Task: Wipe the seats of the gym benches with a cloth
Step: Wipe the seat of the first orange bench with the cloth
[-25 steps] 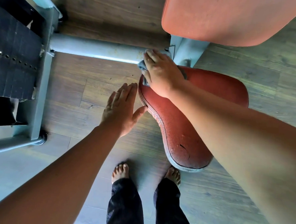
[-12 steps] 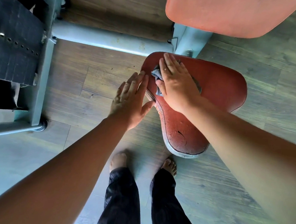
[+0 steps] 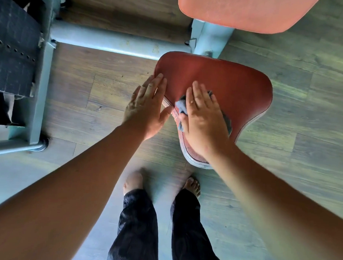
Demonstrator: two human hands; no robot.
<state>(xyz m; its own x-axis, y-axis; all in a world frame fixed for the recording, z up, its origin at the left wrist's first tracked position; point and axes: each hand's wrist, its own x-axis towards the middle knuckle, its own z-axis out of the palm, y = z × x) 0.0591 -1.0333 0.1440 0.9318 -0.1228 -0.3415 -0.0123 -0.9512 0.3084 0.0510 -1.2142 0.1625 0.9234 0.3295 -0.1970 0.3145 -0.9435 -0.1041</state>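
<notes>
Head view, left to right. Left hand, flat and unclenched, grasping nothing, fingertips against left rim of red seat, probably as a brace. Right hand, palm down, fingers extended, pressing grey-blue cloth onto near-left part of seat; cloth mostly hidden beneath palm, bunched, edges showing both sides. Seat upholstery dark red, pale piping, scuffed toward narrow near end; orange backrest pad beyond.
</notes>
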